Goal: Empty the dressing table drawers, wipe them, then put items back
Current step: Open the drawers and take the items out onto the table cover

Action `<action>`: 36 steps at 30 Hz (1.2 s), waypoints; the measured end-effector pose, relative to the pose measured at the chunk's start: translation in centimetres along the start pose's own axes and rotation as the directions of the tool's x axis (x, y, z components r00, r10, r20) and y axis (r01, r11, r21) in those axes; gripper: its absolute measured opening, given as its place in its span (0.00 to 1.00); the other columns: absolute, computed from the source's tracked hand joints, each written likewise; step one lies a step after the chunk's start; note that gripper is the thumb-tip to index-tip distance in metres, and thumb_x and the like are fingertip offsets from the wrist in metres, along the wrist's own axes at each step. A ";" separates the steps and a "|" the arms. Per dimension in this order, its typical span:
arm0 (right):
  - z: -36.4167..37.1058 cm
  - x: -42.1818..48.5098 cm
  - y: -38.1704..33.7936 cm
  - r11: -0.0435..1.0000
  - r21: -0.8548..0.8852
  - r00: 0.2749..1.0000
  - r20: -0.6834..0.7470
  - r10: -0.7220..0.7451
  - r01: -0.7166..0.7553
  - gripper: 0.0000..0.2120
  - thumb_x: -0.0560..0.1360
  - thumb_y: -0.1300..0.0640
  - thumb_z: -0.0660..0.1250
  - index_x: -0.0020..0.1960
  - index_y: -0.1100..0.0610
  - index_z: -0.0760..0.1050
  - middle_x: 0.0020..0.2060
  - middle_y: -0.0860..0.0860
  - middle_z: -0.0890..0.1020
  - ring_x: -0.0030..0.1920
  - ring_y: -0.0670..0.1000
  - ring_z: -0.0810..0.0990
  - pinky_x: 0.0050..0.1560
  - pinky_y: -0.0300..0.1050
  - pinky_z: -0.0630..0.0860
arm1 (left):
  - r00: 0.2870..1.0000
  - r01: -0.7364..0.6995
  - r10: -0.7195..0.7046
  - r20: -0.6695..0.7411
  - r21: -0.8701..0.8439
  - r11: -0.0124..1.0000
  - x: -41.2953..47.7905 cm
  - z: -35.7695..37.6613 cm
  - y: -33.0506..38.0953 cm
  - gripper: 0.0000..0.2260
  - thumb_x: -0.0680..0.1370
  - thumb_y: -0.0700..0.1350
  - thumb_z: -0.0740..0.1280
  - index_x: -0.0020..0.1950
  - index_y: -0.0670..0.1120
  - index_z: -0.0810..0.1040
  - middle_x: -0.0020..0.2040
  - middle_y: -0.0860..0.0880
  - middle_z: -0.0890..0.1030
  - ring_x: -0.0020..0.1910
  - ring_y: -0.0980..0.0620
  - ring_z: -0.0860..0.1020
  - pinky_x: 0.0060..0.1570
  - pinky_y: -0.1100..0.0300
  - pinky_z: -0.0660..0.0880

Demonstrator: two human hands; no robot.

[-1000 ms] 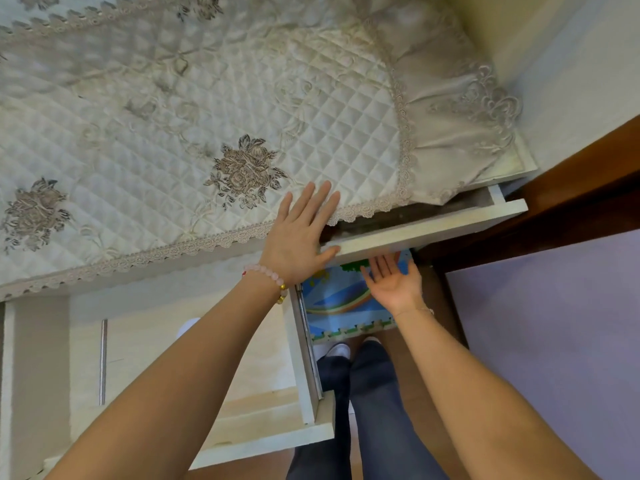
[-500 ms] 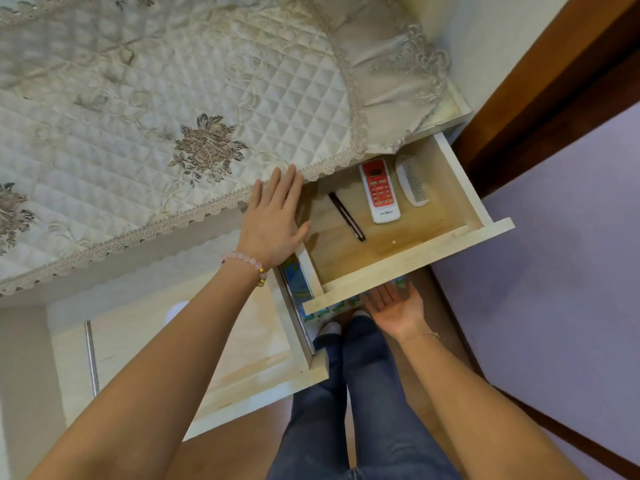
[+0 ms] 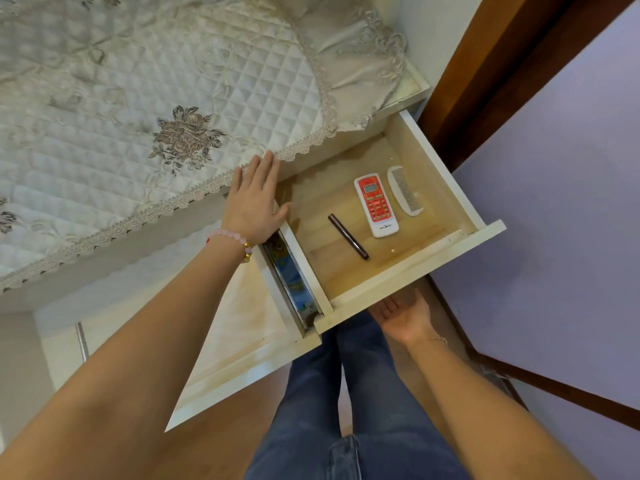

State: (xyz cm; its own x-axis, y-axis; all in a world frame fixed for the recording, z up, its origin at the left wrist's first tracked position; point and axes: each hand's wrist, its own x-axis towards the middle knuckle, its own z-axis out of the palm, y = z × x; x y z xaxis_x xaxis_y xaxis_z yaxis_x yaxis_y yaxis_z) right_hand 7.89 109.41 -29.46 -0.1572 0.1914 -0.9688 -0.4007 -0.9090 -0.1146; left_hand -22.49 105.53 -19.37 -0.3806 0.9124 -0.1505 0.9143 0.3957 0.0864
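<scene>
Now right hand (image 3: 403, 318) under drawer (image 3: 412, 263) (palm up); left hand (image 3: 254, 202) at cloth edge (image 3: 187, 197).

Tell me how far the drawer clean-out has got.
Done: the drawer is pulled open. In hand: the right hand sits under its front, the left hand rests flat on the table cover. Left: remote, comb and pen lie inside, so emptying, wiping and refilling remain.

The left hand (image 3: 254, 202) lies flat, palm down, fingers straight and together, while the right hand (image 3: 405, 317) sits lower, palm up, fingers loosely extended.
</scene>
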 end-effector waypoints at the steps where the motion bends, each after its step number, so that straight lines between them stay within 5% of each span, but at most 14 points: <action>1: -0.1 -0.2 0.1 1.000 -0.002 1.000 0.007 0.000 0.000 0.34 0.75 0.37 0.55 0.71 0.60 0.64 0.65 0.58 0.72 0.66 0.58 0.71 0.69 0.56 0.64 | 1.000 0.003 -0.003 0.000 -0.001 1.000 -0.1 -0.1 0.1 0.33 0.79 0.55 0.58 0.77 0.44 0.46 0.78 0.46 0.47 0.76 0.46 0.45 0.74 0.47 0.43; 4: -0.4 -1.0 0.2 1.000 -0.024 0.998 0.054 -0.017 0.018 0.34 0.74 0.36 0.56 0.71 0.59 0.63 0.67 0.58 0.71 0.67 0.58 0.69 0.71 0.58 0.61 | 1.000 0.005 -0.005 0.005 -0.017 1.000 -0.8 -0.1 0.6 0.33 0.79 0.55 0.57 0.77 0.44 0.46 0.78 0.46 0.47 0.76 0.47 0.45 0.74 0.48 0.43; 7: -0.2 -3.1 -0.7 0.992 -0.100 0.987 0.151 -0.061 0.076 0.27 0.76 0.38 0.57 0.66 0.56 0.67 0.58 0.57 0.76 0.62 0.57 0.73 0.69 0.56 0.63 | 1.000 -0.026 0.025 -0.009 -0.024 0.999 -1.9 -0.3 1.4 0.31 0.79 0.55 0.57 0.77 0.44 0.49 0.78 0.46 0.49 0.76 0.49 0.46 0.74 0.49 0.43; 9: 0.3 -5.2 -1.4 0.971 -0.183 0.976 0.179 -0.121 0.154 0.18 0.77 0.42 0.57 0.61 0.52 0.68 0.51 0.55 0.77 0.55 0.55 0.76 0.65 0.53 0.67 | 0.999 -0.041 0.040 -0.032 -0.048 0.998 -2.8 -0.7 2.0 0.31 0.79 0.55 0.58 0.77 0.44 0.51 0.77 0.46 0.51 0.76 0.49 0.47 0.74 0.49 0.44; 11: 0.4 -6.7 -1.8 0.900 -0.297 0.946 0.156 -0.283 0.318 0.17 0.78 0.46 0.59 0.63 0.54 0.69 0.54 0.52 0.78 0.54 0.51 0.76 0.61 0.49 0.69 | 0.997 -0.053 0.049 -0.060 -0.062 0.997 -3.6 -1.1 2.7 0.30 0.80 0.55 0.58 0.77 0.45 0.53 0.77 0.47 0.53 0.76 0.49 0.49 0.73 0.49 0.44; 14: 0.5 -8.6 -2.6 0.585 -0.512 0.740 0.166 -0.651 0.629 0.20 0.78 0.50 0.61 0.68 0.53 0.67 0.63 0.49 0.74 0.63 0.49 0.72 0.61 0.45 0.69 | 0.991 -0.058 0.046 -0.127 -0.094 0.994 -4.8 -1.7 3.6 0.27 0.80 0.54 0.59 0.75 0.44 0.58 0.75 0.46 0.61 0.75 0.47 0.55 0.73 0.49 0.46; 17: 1.2 -10.4 -3.7 0.171 -0.650 0.502 0.366 -0.783 0.741 0.22 0.77 0.52 0.63 0.70 0.52 0.64 0.65 0.49 0.71 0.65 0.48 0.69 0.64 0.46 0.68 | 0.980 -0.065 0.043 -0.193 -0.111 0.992 -6.2 -2.1 4.4 0.25 0.79 0.53 0.60 0.73 0.43 0.64 0.71 0.45 0.68 0.73 0.46 0.62 0.72 0.48 0.51; 21: 3.1 -11.8 -5.1 -0.341 -0.719 0.356 0.628 -0.693 0.606 0.28 0.76 0.49 0.63 0.73 0.53 0.59 0.70 0.49 0.65 0.69 0.49 0.64 0.66 0.47 0.65 | 0.975 -0.066 0.042 -0.218 -0.102 0.993 -7.9 -2.2 5.4 0.25 0.78 0.56 0.56 0.70 0.43 0.68 0.68 0.46 0.73 0.70 0.47 0.66 0.70 0.48 0.56; 24: 5.0 -12.5 -5.6 -0.573 -0.654 0.312 0.748 -0.586 0.493 0.30 0.76 0.47 0.62 0.74 0.52 0.57 0.72 0.49 0.62 0.72 0.49 0.60 0.68 0.45 0.61 | 0.970 -0.063 0.036 -0.240 -0.104 0.993 -8.8 -2.3 5.8 0.26 0.77 0.57 0.55 0.69 0.43 0.70 0.66 0.46 0.74 0.69 0.47 0.69 0.69 0.48 0.59; 29: 7.0 -13.5 -5.6 -0.713 -0.551 0.259 0.834 -0.487 0.433 0.31 0.76 0.45 0.62 0.74 0.52 0.56 0.73 0.49 0.61 0.72 0.49 0.59 0.69 0.42 0.55 | 0.967 -0.050 0.022 -0.254 -0.105 0.993 -9.7 -2.2 6.2 0.25 0.77 0.57 0.57 0.69 0.44 0.70 0.66 0.47 0.75 0.69 0.46 0.69 0.69 0.48 0.58; 36: 7.8 -12.9 -7.3 -0.756 -0.498 0.283 0.866 -0.411 0.426 0.32 0.76 0.45 0.62 0.75 0.51 0.55 0.73 0.49 0.61 0.73 0.50 0.59 0.70 0.46 0.58 | 0.976 0.019 -0.036 -0.215 -0.078 0.997 -9.9 -2.0 6.7 0.26 0.77 0.58 0.55 0.69 0.44 0.70 0.66 0.47 0.74 0.69 0.47 0.69 0.69 0.49 0.58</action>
State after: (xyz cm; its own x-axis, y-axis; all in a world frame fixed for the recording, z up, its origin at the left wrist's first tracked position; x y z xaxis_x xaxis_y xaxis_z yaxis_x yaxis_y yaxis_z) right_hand 5.79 116.47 -14.44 -0.6616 0.7490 -0.0368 0.6853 0.5840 -0.4350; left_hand -12.91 99.40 -15.30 -0.4340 0.8988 0.0618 0.8932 0.4202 0.1600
